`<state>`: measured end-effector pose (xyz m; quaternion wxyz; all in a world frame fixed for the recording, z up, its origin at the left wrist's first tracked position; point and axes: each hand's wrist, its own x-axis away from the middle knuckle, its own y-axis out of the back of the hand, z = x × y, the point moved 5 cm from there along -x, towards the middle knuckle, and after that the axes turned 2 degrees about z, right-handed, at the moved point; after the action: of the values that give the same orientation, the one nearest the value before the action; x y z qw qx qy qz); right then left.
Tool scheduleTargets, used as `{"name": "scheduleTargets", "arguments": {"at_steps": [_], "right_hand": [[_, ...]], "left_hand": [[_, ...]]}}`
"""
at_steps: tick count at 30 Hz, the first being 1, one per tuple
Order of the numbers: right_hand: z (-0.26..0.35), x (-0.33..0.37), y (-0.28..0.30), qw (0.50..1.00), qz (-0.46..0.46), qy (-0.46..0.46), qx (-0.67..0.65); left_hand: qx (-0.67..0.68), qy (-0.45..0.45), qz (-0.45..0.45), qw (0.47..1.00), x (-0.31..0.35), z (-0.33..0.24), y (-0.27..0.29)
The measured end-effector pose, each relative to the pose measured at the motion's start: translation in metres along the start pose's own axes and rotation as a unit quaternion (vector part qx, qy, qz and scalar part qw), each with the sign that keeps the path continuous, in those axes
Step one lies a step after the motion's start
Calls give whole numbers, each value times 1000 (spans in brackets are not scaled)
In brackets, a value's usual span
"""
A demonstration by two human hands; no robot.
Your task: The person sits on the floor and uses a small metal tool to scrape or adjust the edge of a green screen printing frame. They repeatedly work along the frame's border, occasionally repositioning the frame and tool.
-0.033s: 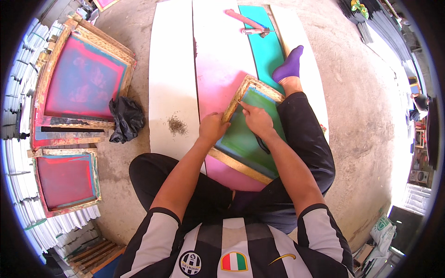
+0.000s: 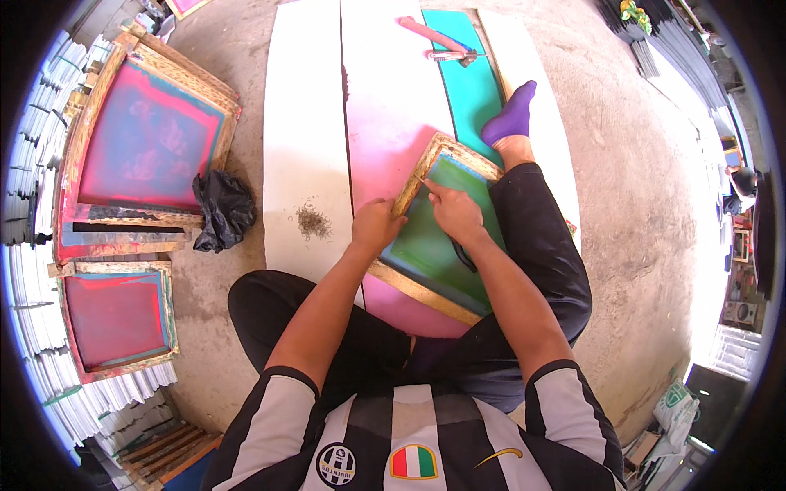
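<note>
A screen-printing frame (image 2: 424, 293) with wooden sides and green mesh lies tilted across my lap and the boards. My left hand (image 2: 377, 227) is closed around its left wooden side. Above the mesh, my right hand (image 2: 455, 213) is closed on a slim tool whose dark handle (image 2: 464, 255) sticks out below the palm. The index finger stretches along the tool toward the left wooden side, near the upper corner. Most of the tool is hidden by the hand, so its kind cannot be made out.
Left of the frame lies a heap of thin, dark, staple-like bits (image 2: 313, 221). Beyond it are a hammer (image 2: 434, 34) and a small tool with a shiny handle (image 2: 446, 56). A black plastic bag (image 2: 223, 211) and other printing screens (image 2: 115, 319) stand at the left, beside stacked sheets.
</note>
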<state>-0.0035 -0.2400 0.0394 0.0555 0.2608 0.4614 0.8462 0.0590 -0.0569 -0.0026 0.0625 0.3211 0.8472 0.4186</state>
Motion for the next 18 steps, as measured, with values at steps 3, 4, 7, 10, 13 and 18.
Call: {"name": "scheduleTargets", "arguments": {"at_steps": [3,4,7,10,13,18], "right_hand": [[0,-1,0,999,3,-17,27],[-2,-3,-3,999,3,-20,31],[-29,-12,-18,992,-53,14,-113],[-7,-2,-10,999,-1,-30,-27],[-12,0,-6,1000,3,-9,12],[8,1,9,996,36,-11,84]], "left_hand": [[-6,-2,1,1000,0,-3,1],[-9,-5,0,1000,0,-4,3],[8,-9,10,1000,-2,-11,1],[6,-8,-3,1000,1,1,2],[9,-18,-2,1000,-2,-2,-2],[-11,-7,0,1000,-3,0,-2]]}}
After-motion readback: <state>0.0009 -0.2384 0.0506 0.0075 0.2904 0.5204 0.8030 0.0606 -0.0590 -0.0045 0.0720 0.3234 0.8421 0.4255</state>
